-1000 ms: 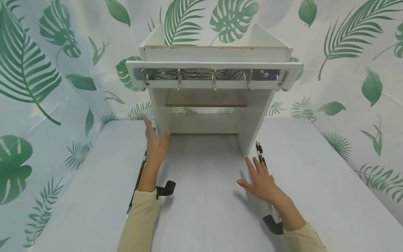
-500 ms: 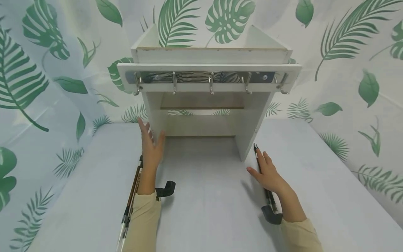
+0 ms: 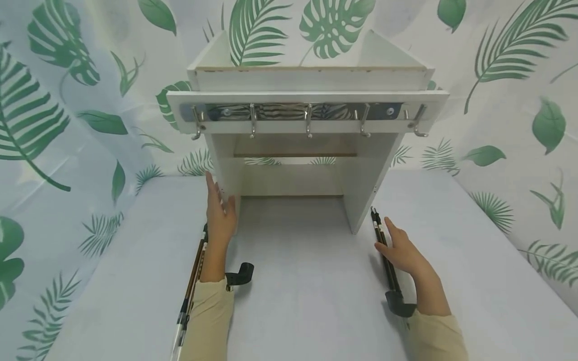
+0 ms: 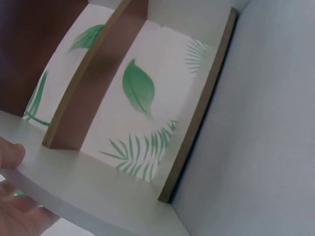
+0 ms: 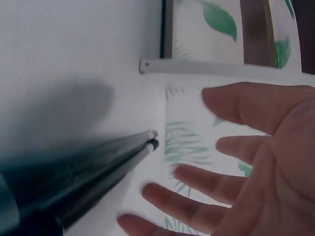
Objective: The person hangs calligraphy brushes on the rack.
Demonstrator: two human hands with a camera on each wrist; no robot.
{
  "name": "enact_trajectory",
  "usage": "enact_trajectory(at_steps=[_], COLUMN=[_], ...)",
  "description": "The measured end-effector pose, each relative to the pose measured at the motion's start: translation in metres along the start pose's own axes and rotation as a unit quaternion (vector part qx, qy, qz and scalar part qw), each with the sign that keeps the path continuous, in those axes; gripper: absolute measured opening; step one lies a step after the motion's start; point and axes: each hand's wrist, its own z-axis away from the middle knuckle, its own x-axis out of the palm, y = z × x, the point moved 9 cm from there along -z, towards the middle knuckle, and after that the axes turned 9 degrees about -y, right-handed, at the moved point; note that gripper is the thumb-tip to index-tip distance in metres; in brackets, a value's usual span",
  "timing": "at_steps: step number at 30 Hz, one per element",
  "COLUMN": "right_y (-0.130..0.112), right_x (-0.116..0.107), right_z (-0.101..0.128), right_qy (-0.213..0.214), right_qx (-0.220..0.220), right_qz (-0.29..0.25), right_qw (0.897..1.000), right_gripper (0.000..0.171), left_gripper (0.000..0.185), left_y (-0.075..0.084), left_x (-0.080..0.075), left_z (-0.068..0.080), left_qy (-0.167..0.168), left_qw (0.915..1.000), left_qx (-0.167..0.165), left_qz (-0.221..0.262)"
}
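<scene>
A white coat-rack shelf (image 3: 311,80) stands on the table, with a row of metal hooks (image 3: 308,120) along its front. My left hand (image 3: 220,220) is at the front edge of the shelf's left side panel (image 4: 93,191). Its thumb (image 4: 11,155) lies at the inner side and its fingers (image 4: 24,211) are on the outer side, fairly straight. Whether they touch the panel, I cannot tell. Right of the shelf, my right hand (image 3: 404,253) hovers with fingers spread and nothing held, beside thin black rods (image 3: 384,245).
Brown and black rods (image 3: 194,281) lie on the white table (image 3: 307,301) by my left forearm. A leaf-patterned sheet (image 3: 510,115) hangs behind and at both sides. Black camera mounts (image 3: 241,275) sit on both wrists.
My right hand has moved away from the foot of the shelf's right panel, rightward beside the black rods. My left hand stays by the left panel. The head view has shifted slightly.
</scene>
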Motion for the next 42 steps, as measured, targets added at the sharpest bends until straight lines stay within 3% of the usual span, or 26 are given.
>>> enact_trajectory(at_steps=[7,16,24,42], right_y=[0.021,0.040,0.034,0.031], right_x=[0.002,0.011,0.012,0.011], right_z=[0.001,0.004,0.001,0.005], right_qy=[-0.024,-0.044,-0.026,-0.029], right_qx=[0.065,0.113,0.121,0.122], right_qz=[0.004,-0.008,-0.008,0.007], right_qw=[0.998,0.993,0.992,0.992], right_gripper=[0.070,0.073,0.075,0.076], left_gripper=[0.067,0.067,0.066,0.066], left_y=[0.003,-0.001,0.000,0.000], left_x=[0.001,0.007,0.005,0.005], left_z=[-0.003,0.004,0.004,0.005], left_qy=[0.006,0.014,0.026,0.027], left_qw=[0.9988,0.9986,0.9977,0.9978], left_qx=[-0.004,-0.008,-0.006,-0.004], left_qz=[-0.049,-0.050,-0.062,-0.061])
